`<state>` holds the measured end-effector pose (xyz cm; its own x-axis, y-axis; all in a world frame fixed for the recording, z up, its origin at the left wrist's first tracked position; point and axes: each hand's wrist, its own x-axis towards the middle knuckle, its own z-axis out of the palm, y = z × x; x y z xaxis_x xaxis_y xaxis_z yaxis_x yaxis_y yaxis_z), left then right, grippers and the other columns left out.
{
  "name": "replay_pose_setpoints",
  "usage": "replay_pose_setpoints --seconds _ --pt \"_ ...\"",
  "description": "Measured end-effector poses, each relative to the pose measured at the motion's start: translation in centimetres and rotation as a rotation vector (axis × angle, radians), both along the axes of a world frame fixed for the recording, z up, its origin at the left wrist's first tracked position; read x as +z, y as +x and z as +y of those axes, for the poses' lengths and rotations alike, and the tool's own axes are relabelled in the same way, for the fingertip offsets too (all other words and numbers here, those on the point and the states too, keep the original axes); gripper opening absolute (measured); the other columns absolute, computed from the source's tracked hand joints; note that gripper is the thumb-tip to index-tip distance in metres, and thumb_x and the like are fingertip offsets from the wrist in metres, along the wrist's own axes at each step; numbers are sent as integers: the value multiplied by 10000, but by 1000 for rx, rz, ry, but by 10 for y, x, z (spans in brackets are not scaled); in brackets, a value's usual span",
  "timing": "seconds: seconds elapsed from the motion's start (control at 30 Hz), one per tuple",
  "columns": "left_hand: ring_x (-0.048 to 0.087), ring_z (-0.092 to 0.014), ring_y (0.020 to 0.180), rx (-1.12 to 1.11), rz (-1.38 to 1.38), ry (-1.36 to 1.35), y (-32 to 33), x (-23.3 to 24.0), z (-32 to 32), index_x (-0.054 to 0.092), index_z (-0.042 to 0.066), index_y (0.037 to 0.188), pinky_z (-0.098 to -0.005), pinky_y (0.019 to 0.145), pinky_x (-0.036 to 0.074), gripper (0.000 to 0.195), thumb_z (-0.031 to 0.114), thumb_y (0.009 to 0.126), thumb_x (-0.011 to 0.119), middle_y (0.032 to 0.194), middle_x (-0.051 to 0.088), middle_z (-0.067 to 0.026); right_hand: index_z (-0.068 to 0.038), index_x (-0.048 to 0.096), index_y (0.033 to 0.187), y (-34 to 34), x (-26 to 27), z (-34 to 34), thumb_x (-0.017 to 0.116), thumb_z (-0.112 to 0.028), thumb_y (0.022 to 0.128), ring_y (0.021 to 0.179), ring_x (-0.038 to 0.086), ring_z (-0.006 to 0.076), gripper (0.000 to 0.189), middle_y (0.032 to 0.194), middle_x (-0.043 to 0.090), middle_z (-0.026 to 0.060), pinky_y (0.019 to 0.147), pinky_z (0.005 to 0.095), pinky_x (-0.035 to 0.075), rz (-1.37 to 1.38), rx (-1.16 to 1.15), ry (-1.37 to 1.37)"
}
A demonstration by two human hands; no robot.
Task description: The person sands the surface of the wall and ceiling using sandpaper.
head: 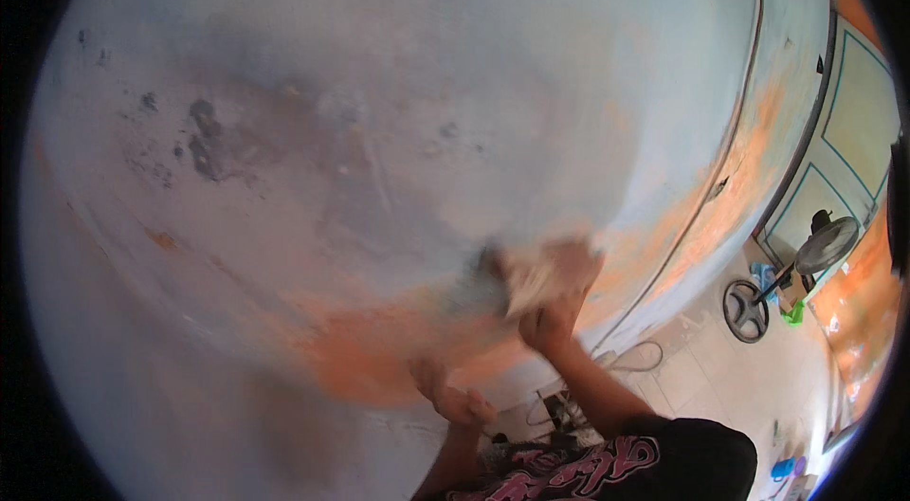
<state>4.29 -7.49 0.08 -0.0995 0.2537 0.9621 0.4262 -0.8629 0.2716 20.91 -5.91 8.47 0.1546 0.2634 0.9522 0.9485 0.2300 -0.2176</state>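
Before me stands a large wall [398, 25] in worn pale blue-grey paint, with orange patches low down and dark stains at the left. My right hand [551, 323] grips a blurred tan, flat thing [544, 273] against or close to the wall. A dark blur lies at its left end. Lower and to the left, my left hand [458, 398] is near the orange patch [377, 359]. Motion blurs its fingers, so I cannot tell whether they touch the wall or hold anything.
A cable [675, 245] runs down the wall at the right. Beyond it, a pedestal fan [827, 245] with a round base stands on the tiled floor [739, 387] near a pale door [860, 110]. A blue cup [783, 469] is at the lower right.
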Motion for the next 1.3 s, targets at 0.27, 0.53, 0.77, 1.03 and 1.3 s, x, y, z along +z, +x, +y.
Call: replay_pose_setpoints --seconds 0.27,0.53,0.77,1.03,1.3 --pt "509 -325 1010 -141 -24 237 56 88 -2 561 60 975 -504 956 309 365 377 811 487 1125 494 -167 -99 614 730 18 -12 -25 566 -145 757 1205 389 379 71 884 614 121 947 708 78 -12 137 -227" --pt "558 -282 921 -50 184 350 90 146 -18 640 130 805 -479 865 375 157 264 723 632 927 594 -84 -80 641 961 63 85 -12 567 -209 765 1251 326 390 246 1107 567 109 971 657 76 -14 20 101" --pt "548 -285 948 115 392 226 124 173 -2 659 81 870 -464 884 355 198 198 711 646 975 604 -93 -116 622 861 84 71 -32 534 -241 768 1263 340 328 180 1165 551 50 975 659 78 -162 153 -39" --pt "425 -405 1050 363 525 132 147 149 12 583 15 1046 -586 953 228 377 305 810 532 1097 520 -181 -107 637 783 115 26 -18 522 -206 809 1226 378 367 154 954 633 47 1020 606 0 -204 121 77" --pt "498 -235 854 442 373 431 141 225 20 644 126 894 -448 908 318 269 345 741 615 964 562 -46 -162 620 976 132 148 -30 637 -266 728 941 547 219 269 1040 591 12 883 422 334 -271 275 351"
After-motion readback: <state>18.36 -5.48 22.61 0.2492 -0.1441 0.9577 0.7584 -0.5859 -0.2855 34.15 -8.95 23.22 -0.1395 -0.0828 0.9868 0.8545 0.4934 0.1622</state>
